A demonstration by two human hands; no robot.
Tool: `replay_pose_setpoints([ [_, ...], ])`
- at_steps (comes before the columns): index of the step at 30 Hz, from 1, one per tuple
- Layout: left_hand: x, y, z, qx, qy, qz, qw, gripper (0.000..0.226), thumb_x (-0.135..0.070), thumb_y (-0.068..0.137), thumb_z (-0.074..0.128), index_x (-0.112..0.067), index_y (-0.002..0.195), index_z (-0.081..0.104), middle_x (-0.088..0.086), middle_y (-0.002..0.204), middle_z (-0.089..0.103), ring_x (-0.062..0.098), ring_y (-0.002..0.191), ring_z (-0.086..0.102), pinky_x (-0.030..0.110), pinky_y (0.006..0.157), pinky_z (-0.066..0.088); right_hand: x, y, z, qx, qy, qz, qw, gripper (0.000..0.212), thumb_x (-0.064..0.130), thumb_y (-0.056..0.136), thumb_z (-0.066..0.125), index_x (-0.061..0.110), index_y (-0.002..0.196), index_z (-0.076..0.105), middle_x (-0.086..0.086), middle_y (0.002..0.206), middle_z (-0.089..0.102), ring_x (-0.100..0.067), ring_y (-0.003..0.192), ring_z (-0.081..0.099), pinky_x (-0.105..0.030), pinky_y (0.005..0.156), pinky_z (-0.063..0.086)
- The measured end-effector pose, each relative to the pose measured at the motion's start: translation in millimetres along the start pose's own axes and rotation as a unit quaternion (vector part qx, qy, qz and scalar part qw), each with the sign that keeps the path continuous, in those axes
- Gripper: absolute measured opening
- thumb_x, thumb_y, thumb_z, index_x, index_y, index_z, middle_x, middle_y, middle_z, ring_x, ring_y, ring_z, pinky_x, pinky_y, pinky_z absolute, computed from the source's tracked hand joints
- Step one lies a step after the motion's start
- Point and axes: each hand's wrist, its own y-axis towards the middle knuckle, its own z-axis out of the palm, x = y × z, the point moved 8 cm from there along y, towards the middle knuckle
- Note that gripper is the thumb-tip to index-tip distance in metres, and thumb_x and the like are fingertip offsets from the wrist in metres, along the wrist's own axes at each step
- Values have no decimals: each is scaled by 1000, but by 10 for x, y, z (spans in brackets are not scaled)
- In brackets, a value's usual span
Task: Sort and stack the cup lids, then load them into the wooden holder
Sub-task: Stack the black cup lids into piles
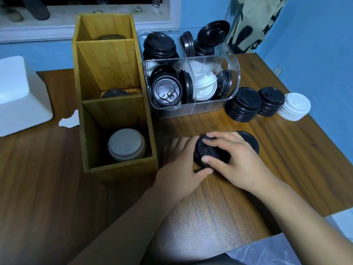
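- Where the wood-grain table (248,190) runs toward its near edge, a small stack of black lids (209,153) is gripped from both sides: the left hand (181,163) is curled round its left rim, and the right hand (236,159) is laid over the top with fingers and thumb closed on it.
- A wooden holder (107,81) with three compartments is set left of the hands; white lids (126,147) are seen in the nearest compartment and dark lids in the two behind.
- A clear ribbed bin (191,110) of loose black and white lids is placed just beside the holder, toward the far edge.
- Near the right edge, two black stacks (243,105) (271,101) and a white stack (295,108) are lined up.
- A white box (19,92) is seen at the left edge.
- The room is bounded by blue walls (315,44), with a white window sill (38,27) behind the holder and a patterned cloth (254,22) hung at the far right corner.
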Motion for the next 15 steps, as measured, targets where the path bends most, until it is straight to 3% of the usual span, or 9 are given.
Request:
replay_pose_setpoints([
  [3,14,-6,28,1,1,2,1000,82,-57,79,71,-26,147,39,-12,139,38,12,134,29,36,113,27,3,59,-3,11,-11,13,1000,56,60,81,65,24,122,72,12,130,60,-11,123,49,-19,108,31],
  [8,22,-2,49,4,15,-3,1000,83,-65,80,62,-20,147,42,-9,149,32,14,142,24,38,117,27,65,131,35,55,-67,7,996,57,66,78,63,30,122,67,15,120,59,-13,115,47,-41,94,49],
  [12,16,0,31,-5,16,-3,1000,83,-68,82,59,-17,146,45,-6,145,38,16,140,27,44,116,32,178,300,-33,111,-127,-15,986,55,75,81,52,37,118,63,17,112,58,-11,107,50,-39,86,50],
  [15,5,9,22,-4,15,-5,1000,83,-68,82,65,-19,145,44,-8,144,37,15,142,25,44,117,31,470,667,-271,10,-96,-72,993,41,60,93,54,29,118,68,10,110,65,-12,101,57,-40,89,52],
])
